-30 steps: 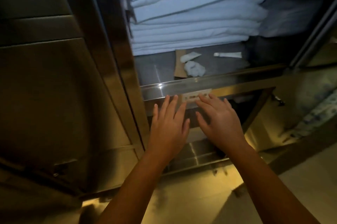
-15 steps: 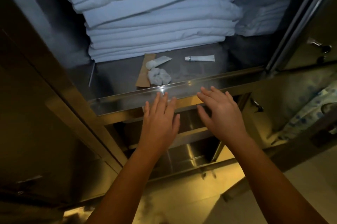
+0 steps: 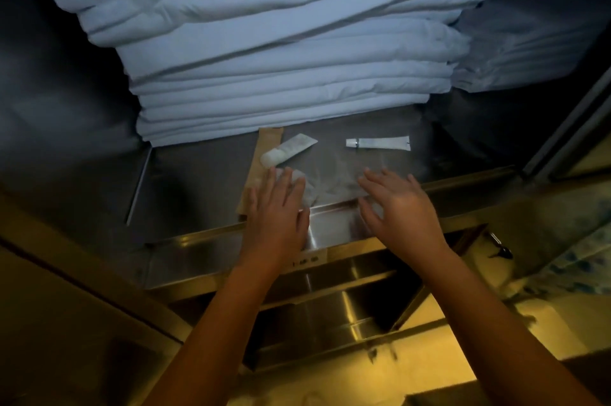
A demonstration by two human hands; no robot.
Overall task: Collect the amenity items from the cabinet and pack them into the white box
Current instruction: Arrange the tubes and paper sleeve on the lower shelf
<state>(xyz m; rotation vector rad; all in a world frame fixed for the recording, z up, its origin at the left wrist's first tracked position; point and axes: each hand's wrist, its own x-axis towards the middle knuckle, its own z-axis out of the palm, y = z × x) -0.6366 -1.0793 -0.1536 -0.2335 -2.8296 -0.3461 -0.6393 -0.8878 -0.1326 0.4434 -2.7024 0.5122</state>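
Note:
On the steel cabinet shelf (image 3: 198,174) lie a small white tube (image 3: 378,143), a white sachet-like packet (image 3: 287,150), a crumpled white item (image 3: 305,189) and a brown paper sleeve (image 3: 261,164). My left hand (image 3: 276,210) reaches over the shelf edge with straight fingers that cover part of the crumpled item and the sleeve. My right hand (image 3: 395,203) hovers with spread fingers over bare shelf, below the tube. Neither hand holds anything. No white box is in view.
A tall stack of folded white linen (image 3: 281,51) fills the back of the shelf, with a second, darker pile (image 3: 515,48) to the right. Below the shelf lip sit lower steel shelves (image 3: 330,303). A cabinet door frame (image 3: 568,127) stands at right.
Both hands have moved up from below the shelf lip to over the shelf. The left one now reaches the crumpled item. The view has closed in on the shelf.

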